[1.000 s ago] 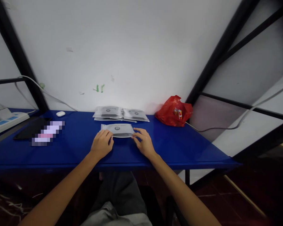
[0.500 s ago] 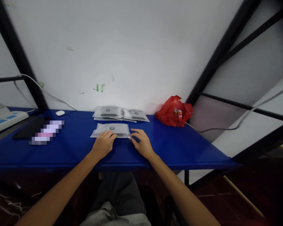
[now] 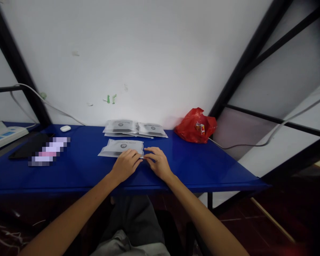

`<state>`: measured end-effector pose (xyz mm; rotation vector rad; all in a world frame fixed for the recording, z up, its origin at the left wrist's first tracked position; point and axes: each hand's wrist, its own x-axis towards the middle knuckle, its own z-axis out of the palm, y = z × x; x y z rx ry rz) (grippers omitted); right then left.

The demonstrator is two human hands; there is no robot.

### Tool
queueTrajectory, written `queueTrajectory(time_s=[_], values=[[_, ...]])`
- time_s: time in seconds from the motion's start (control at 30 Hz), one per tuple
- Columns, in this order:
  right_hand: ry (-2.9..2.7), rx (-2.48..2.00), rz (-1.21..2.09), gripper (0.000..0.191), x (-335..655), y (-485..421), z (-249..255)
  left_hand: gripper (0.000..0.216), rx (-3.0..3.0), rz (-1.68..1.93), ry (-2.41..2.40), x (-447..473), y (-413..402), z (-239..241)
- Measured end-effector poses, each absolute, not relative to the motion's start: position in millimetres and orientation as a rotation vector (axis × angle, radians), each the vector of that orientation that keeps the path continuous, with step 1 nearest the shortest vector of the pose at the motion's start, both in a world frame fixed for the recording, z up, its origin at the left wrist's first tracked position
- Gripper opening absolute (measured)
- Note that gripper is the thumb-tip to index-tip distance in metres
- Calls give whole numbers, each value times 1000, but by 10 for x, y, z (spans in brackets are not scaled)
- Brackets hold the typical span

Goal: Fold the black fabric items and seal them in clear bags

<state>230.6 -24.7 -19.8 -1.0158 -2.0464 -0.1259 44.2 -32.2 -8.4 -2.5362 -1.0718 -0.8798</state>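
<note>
A frosted plastic zip bag (image 3: 112, 147) with dark print and a round logo lies flat on the blue table, its contents showing only faintly. My left hand (image 3: 126, 165) is closed at the bag's near right corner, fingers over its edge and thumb close below. Just right of it, my right hand (image 3: 159, 164) pinches the small white slider (image 3: 142, 157) at that same corner. Behind this bag, several similar zip bags (image 3: 152, 129) lie in an overlapping pile against the wall.
A crumpled red plastic bag (image 3: 193, 128) sits at the back right. On the left are a white earbud case (image 3: 65, 128), a black tablet-like slab (image 3: 24, 149), a blurred-out phone-shaped item (image 3: 49, 153) and a power strip (image 3: 8, 138). The blue table (image 3: 202, 167) meets the wall behind.
My left hand has slid right along the bag to its corner, near my right hand. The bag has turned slightly, and my right fingers have closed in at the slider.
</note>
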Motion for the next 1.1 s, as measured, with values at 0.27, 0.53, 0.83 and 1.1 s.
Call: queueTrajectory(time_s=[0.27,0.53,0.83,1.1], values=[[-2041,-1010,-171,16,2316,-272,-156,19,-2494,-753,-1060,450,-268,-29],[-2028,-1072,-208,17,2358,-265,-122,21,-2372,-696,-1198,-138,-250,22],[-1973,-1155,-242,18,2377,-205,-112,23,-2288,-607,-1420,-680,-342,12],[-1812,-1444,-294,11,2484,-128,-176,19,-2709,-661,-1408,-201,-531,324]])
